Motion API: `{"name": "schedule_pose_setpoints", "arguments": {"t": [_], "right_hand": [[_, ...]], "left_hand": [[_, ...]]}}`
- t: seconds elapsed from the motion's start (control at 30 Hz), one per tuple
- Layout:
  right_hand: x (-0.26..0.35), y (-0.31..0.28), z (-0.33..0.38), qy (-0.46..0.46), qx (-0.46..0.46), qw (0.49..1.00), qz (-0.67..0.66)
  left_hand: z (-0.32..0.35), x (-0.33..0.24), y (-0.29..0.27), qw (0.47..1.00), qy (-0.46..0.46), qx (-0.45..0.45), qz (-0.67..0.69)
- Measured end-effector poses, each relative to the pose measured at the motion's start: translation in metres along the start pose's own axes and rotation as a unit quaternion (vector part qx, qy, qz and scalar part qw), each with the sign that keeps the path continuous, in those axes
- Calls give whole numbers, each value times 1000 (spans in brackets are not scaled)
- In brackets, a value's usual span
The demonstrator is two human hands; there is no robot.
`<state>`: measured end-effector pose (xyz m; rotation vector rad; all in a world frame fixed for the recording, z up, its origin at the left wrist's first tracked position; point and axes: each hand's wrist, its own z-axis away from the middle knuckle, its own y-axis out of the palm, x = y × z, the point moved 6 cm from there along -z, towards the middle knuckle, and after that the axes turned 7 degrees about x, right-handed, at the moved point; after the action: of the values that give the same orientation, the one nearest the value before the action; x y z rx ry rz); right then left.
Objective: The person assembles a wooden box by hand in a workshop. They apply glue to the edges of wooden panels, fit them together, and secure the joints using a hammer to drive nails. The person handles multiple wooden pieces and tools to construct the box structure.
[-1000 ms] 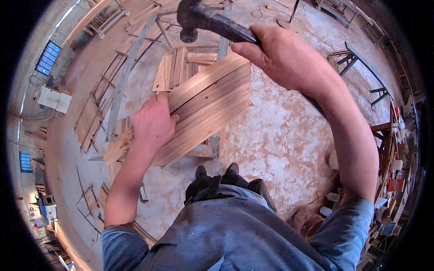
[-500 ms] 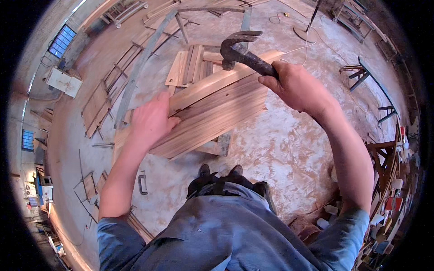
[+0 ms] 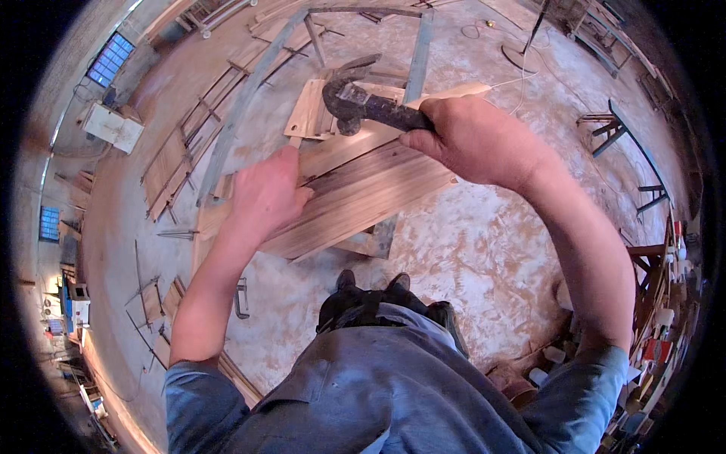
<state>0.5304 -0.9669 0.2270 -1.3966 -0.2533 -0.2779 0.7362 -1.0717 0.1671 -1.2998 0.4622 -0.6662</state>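
My right hand (image 3: pixel 476 140) is closed round the dark handle of a claw hammer (image 3: pixel 349 102). The hammer's head hangs over a pale wooden rail (image 3: pixel 355 144), claw pointing away from me; whether it touches the wood I cannot tell. Along the rail's near side lies a striped brown wooden panel (image 3: pixel 370 193), slanting up to the right. At the left part of this work my left hand (image 3: pixel 266 191) is closed on the rail, its thumb lying toward the panel. The undersides of its fingers are hidden.
Beyond the work, a grey-blue metal frame (image 3: pixel 246 106) stands on the floor. A C-clamp (image 3: pixel 241 298) lies near my left forearm. Long bar clamps with boards (image 3: pixel 168 172) spread out on the left. A narrow dark bench (image 3: pixel 637 144) is at right, above cluttered shelving (image 3: pixel 656 303).
The hammer and my right hand have moved left, bringing the hammer's head nearer my left hand. My left hand keeps its place on the rail.
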Motion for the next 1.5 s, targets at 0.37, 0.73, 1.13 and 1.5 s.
{"name": "schedule_pose_setpoints", "arguments": {"t": [0.37,0.73,1.13,1.5], "right_hand": [[-105,185,114,275,-52,883,-378],[-100,368,229,469,-17,664,-582],[-94,377,231,482,-45,621,-616],[-93,361,195,460,-29,626,-629]], "left_hand": [[-77,50,7,996,-17,-75,53],[-188,131,83,990,-25,-47,128],[-149,150,238,943,-88,138,290],[-145,145,301,936,-73,203,277]]}}
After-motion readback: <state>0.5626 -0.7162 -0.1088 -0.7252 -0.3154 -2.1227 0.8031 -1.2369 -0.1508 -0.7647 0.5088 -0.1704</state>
